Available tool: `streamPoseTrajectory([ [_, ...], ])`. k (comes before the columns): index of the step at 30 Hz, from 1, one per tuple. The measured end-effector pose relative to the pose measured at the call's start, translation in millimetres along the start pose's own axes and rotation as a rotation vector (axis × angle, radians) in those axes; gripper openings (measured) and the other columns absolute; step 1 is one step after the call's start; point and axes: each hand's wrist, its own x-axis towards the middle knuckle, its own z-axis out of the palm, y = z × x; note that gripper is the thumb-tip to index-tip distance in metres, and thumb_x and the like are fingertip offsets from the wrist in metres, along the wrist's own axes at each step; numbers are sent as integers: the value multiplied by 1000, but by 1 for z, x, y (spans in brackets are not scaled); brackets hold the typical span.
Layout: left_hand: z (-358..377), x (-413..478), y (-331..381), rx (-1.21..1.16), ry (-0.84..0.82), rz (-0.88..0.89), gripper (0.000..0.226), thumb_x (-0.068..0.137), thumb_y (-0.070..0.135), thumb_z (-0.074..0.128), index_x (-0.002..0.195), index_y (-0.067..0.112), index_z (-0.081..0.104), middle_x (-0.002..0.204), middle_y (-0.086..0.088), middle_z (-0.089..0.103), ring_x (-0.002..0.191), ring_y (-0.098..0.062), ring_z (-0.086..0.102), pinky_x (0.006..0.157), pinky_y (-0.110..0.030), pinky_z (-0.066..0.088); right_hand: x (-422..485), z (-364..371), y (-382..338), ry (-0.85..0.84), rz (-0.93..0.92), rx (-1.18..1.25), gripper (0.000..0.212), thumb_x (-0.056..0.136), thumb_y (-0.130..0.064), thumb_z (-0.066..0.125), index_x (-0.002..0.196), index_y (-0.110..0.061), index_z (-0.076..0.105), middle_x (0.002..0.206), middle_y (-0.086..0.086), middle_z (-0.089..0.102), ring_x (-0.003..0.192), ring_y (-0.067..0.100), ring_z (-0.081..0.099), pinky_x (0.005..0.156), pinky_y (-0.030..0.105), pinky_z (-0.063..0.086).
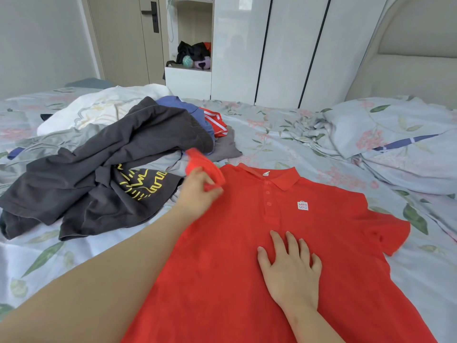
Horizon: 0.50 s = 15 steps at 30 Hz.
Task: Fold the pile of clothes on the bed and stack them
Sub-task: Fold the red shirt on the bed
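Fingers (214,192) of the left hand (196,194) pinch the lifted sleeve (201,160) of the red polo shirt (235,248), spread face-up on the bed (284,134) beside the unfolded pile (118,149); right hand (291,266) lies flat on its chest, so the fold should probably run inward along a straight line, cloth taut.

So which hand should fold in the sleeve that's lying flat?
Probably the right hand: it rests open on the shirt, near the flat sleeve. The left hand is across the shirt, pinching the other sleeve.
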Motion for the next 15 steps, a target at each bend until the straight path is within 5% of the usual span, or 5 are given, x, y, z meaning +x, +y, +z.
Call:
streamPoseTrajectory([
  [2,17,-1,-3,120,-373,-1,28,80,20,72,72,22,46,141,-13,37,134,-21,35,100,-22,28,0,-1,-1,-3,-2,15,58,94,-61,17,148,-42,12,159,-8,10,146,18,4,116,43,6],
  [4,27,-6,-9,346,-512,-49,30,80,41,68,100,25,53,141,-4,34,137,-22,31,111,-39,23,0,-2,-1,-7,-8,30,58,94,-61,18,148,-42,12,159,-8,10,147,17,3,116,43,5],
  [6,35,-11,-14,540,-505,-65,76,83,57,56,145,27,24,154,-3,20,144,-21,16,115,-49,13,2,-2,1,-3,-15,39,58,94,-62,18,148,-42,13,159,-8,9,147,17,2,116,42,5],
  [8,41,-15,-12,666,-473,-50,81,89,63,39,151,31,0,160,-5,5,147,-21,2,116,-52,5,4,-5,5,-12,-48,60,58,94,-62,21,148,-41,15,159,-8,10,147,15,2,117,40,5],
  [15,47,-45,-13,778,-218,179,73,83,59,-2,147,37,24,157,4,20,147,-17,1,115,-53,-6,27,-24,92,230,133,-25,54,92,-51,42,140,-27,40,153,0,30,143,21,20,113,42,16],
])
